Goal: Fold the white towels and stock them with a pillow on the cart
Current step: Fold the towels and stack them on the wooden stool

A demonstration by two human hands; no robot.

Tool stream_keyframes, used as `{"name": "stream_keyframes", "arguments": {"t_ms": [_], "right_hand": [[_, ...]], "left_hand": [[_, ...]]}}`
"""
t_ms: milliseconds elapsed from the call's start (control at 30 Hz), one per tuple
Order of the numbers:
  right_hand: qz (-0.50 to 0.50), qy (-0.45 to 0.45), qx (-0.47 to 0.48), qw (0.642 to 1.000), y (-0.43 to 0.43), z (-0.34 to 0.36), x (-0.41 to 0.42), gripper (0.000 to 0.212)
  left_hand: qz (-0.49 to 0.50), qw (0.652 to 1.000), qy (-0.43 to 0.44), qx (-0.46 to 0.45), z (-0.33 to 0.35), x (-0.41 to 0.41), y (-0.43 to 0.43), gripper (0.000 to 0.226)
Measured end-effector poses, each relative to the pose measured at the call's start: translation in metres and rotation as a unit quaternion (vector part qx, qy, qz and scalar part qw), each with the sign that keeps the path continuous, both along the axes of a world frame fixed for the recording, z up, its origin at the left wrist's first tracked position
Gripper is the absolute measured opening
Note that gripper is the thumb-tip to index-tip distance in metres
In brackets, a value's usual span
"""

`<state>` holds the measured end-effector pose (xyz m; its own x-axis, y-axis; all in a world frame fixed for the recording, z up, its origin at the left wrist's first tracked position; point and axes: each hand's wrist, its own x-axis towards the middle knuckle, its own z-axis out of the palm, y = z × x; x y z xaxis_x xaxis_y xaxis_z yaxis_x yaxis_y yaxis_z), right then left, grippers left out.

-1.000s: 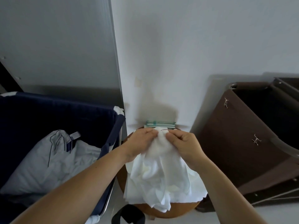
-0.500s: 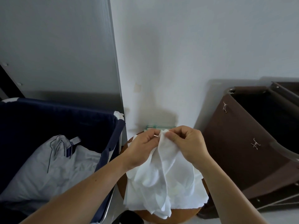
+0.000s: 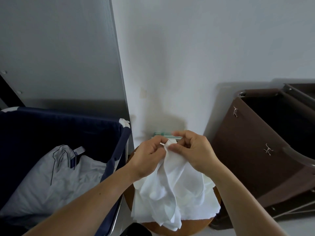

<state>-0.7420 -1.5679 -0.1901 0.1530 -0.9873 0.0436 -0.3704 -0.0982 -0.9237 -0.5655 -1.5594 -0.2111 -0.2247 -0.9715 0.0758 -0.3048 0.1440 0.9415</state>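
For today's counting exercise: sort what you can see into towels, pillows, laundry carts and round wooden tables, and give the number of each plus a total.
Towels: 2, one held up by the left hand and right hand, the held towel, and one lying flat, the flat towel
Pillows: 1, the pillow
Laundry carts: 2, the blue cart and the brown cart
Round wooden tables: 1, the table
Total: 6

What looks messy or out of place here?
The towel both hands pinch hangs crumpled, not yet folded, over a round table. In the blue bin, a pillow lies slumped and rumpled. Nothing looks spilled or broken.
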Motion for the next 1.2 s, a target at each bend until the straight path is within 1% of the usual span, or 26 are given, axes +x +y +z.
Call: {"name": "stream_keyframes", "arguments": {"t_ms": [100, 200, 300, 367, 400, 467, 533, 567, 633, 700, 767, 800, 867, 900, 967, 1033, 1067, 1133, 1167, 1200], "right_hand": [[0.016, 0.039, 0.006, 0.999, 0.000, 0.005, -0.003, 0.013], [-0.007, 0.022, 0.005, 1.000, -0.002, 0.009, -0.005, 0.007], [-0.023, -0.031, -0.002, 0.999, -0.006, 0.014, -0.002, 0.008], [-0.034, -0.102, 0.004, 0.994, -0.007, 0.016, -0.002, 0.010], [-0.027, -0.131, 0.011, 0.991, -0.008, 0.017, -0.002, 0.012], [0.007, -0.147, 0.027, 0.989, -0.010, 0.018, -0.005, 0.015], [0.028, -0.140, 0.051, 0.988, -0.014, 0.021, -0.009, 0.018], [0.030, -0.136, 0.059, 0.989, -0.017, 0.024, -0.011, 0.019], [0.017, -0.101, 0.052, 0.993, -0.028, 0.029, -0.017, 0.018], [-0.014, -0.025, 0.019, 0.999, -0.041, 0.030, -0.022, 0.011], [-0.069, 0.048, -0.006, 0.996, -0.055, 0.028, -0.026, 0.007], [-0.095, 0.066, -0.004, 0.993, -0.061, 0.026, -0.028, 0.009], [-0.127, 0.072, 0.017, 0.989, -0.070, 0.021, -0.032, 0.015], [-0.129, 0.075, 0.036, 0.988, -0.072, 0.018, -0.035, 0.017], [-0.120, 0.091, 0.075, 0.986, -0.076, 0.012, -0.042, 0.021], [-0.103, 0.088, 0.065, 0.989, -0.079, 0.016, -0.045, 0.034], [-0.099, 0.089, 0.030, 0.991, -0.082, 0.022, -0.044, 0.044], [-0.086, 0.093, -0.069, 0.990, -0.084, 0.043, -0.036, 0.059], [-0.064, 0.085, -0.107, 0.989, -0.084, 0.053, -0.031, 0.062], [-0.036, 0.063, -0.119, 0.990, -0.083, 0.061, -0.027, 0.059]], "left_hand": [[-0.016, 1.000, 0.011, 0.006, 0.001, 0.002, -0.002, 0.024], [-0.034, 0.998, 0.045, 0.018, 0.007, -0.001, -0.004, 0.018], [-0.062, 0.993, 0.094, 0.035, 0.019, -0.002, -0.009, 0.027], [-0.068, 0.991, 0.112, 0.037, 0.028, -0.003, -0.015, 0.026], [-0.059, 0.992, 0.109, 0.028, 0.033, -0.002, -0.019, 0.022], [-0.041, 0.997, 0.072, -0.008, 0.046, 0.000, -0.030, 0.017], [-0.040, 0.998, 0.030, -0.044, 0.069, 0.002, -0.044, 0.020], [-0.039, 0.997, 0.029, -0.064, 0.084, 0.003, -0.050, 0.022], [-0.016, 0.993, 0.063, -0.103, 0.118, 0.005, -0.063, 0.023], [0.020, 0.983, 0.089, -0.161, 0.153, 0.004, -0.077, 0.015], [0.069, 0.966, 0.089, -0.232, 0.182, -0.001, -0.090, 0.010], [0.098, 0.955, 0.092, -0.265, 0.195, -0.004, -0.095, 0.010], [0.152, 0.930, 0.123, -0.313, 0.218, -0.008, -0.104, 0.009], [0.171, 0.920, 0.148, -0.321, 0.227, -0.007, -0.109, 0.009], [0.175, 0.915, 0.195, -0.305, 0.237, -0.005, -0.116, 0.009], [0.133, 0.933, 0.200, -0.267, 0.237, -0.007, -0.116, 0.011], [0.095, 0.948, 0.185, -0.239, 0.232, -0.011, -0.113, 0.011], [0.014, 0.972, 0.155, -0.176, 0.218, -0.020, -0.106, 0.011], [-0.015, 0.977, 0.152, -0.148, 0.211, -0.024, -0.102, 0.011], [-0.038, 0.979, 0.158, -0.126, 0.207, -0.027, -0.098, 0.011]]}}
